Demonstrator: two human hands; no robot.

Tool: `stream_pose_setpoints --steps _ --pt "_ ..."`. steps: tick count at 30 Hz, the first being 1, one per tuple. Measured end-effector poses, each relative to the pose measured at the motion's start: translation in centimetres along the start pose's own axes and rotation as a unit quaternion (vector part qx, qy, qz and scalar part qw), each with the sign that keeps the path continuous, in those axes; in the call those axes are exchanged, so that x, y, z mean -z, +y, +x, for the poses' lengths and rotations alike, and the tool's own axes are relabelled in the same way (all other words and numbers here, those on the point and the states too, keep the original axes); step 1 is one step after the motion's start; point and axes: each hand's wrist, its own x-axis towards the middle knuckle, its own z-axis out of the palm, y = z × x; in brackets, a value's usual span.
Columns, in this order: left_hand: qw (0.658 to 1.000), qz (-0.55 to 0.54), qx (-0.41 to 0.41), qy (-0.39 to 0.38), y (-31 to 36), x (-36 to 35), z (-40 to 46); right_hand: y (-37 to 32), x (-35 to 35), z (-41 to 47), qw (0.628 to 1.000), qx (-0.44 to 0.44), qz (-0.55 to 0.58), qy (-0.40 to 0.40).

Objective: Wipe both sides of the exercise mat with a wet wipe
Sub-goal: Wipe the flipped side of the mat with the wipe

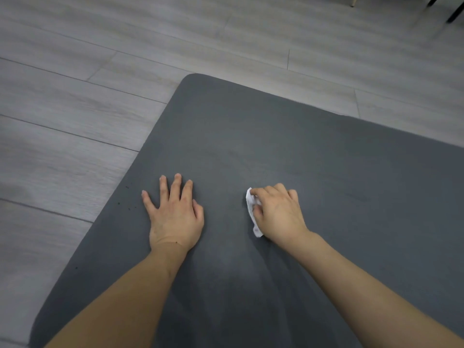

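A dark grey exercise mat [288,136] lies flat on the floor and fills most of the view, its rounded far corner at the upper left. My left hand [174,212] rests flat on the mat with fingers spread and straight. To its right, my right hand [277,212] grips a crumpled white wet wipe [251,210] with curled fingers and holds it against the mat surface. Most of the wipe is hidden under that hand; only its left edge shows.
Grey wood-look plank floor [75,109] surrounds the mat on the left and far side. Thin furniture legs [452,13] stand at the far right corner. A few dark specks [128,197] dot the mat near its left edge.
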Motion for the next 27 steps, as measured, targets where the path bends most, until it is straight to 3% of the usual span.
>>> stream_pose_setpoints --steps 2,7,14,22,24,27 --pt "1.000 0.000 -0.001 0.004 0.0 0.0 0.0 -0.1 -0.3 1.5 0.999 -0.008 0.036 0.035" --pt "1.000 -0.006 -0.001 0.002 0.0 0.0 0.0 -1.5 -0.9 3.2 0.993 -0.034 0.114 -0.009" --pt "1.000 -0.006 -0.002 0.004 0.0 -0.1 0.0 -1.9 -2.5 2.3 0.983 -0.046 0.163 0.065" --pt "1.000 -0.006 -0.009 -0.002 -0.1 -0.1 0.0 -6.3 -5.5 9.1 0.982 0.007 0.097 0.162" --pt "1.000 -0.011 -0.012 0.008 -0.2 -0.3 0.0 -3.4 -5.5 8.7 0.987 -0.002 0.068 0.145" --pt "0.996 -0.009 -0.079 0.035 -0.3 -0.7 -0.1 6.8 -3.2 3.6 0.992 -0.098 -0.032 0.075"
